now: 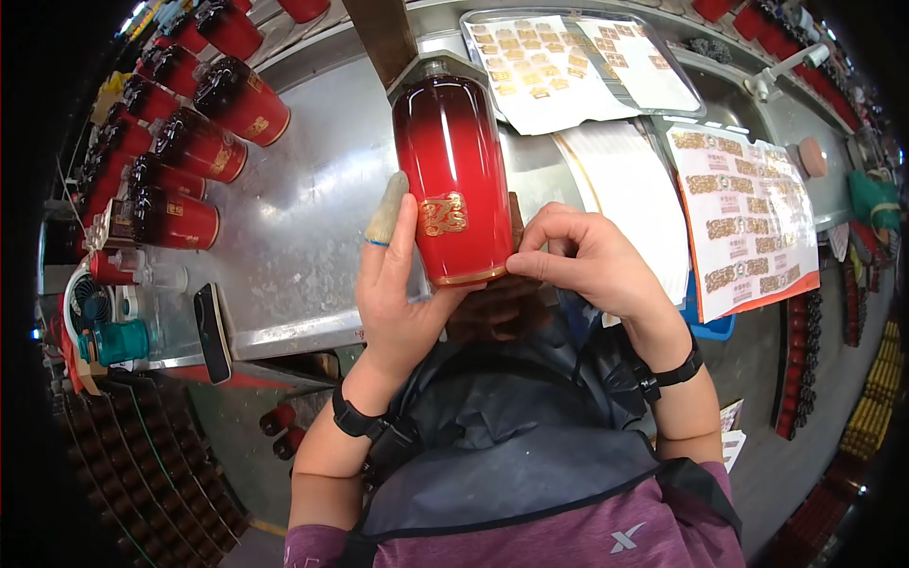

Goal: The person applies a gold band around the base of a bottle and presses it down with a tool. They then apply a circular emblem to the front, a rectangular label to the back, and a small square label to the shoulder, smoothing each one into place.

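Your right hand (611,260) is at 5 o'clock on the bottle (450,151), thumb and index brought together at the end of the gold band (471,276); whether an edge is caught between them, I cannot tell. Your left hand (400,324) holds the bottle, fingers straight along its 9 o'clock side, thumb tucked toward the base. The bottle is right in front of you, base toward 6, neck toward 12.

This looks like fine work on the band, so let the left hand do the steadying while the right presses lightly and evenly. Mind the label (443,214), just beside your finger cot (386,218): rubbing could scuff its gold.

Farther off, the phone (212,331) is at 8 o'clock, more bottles (244,99) at 10, gold pieces on paper (544,117) near 2, the printed sheet (757,213) at 3.
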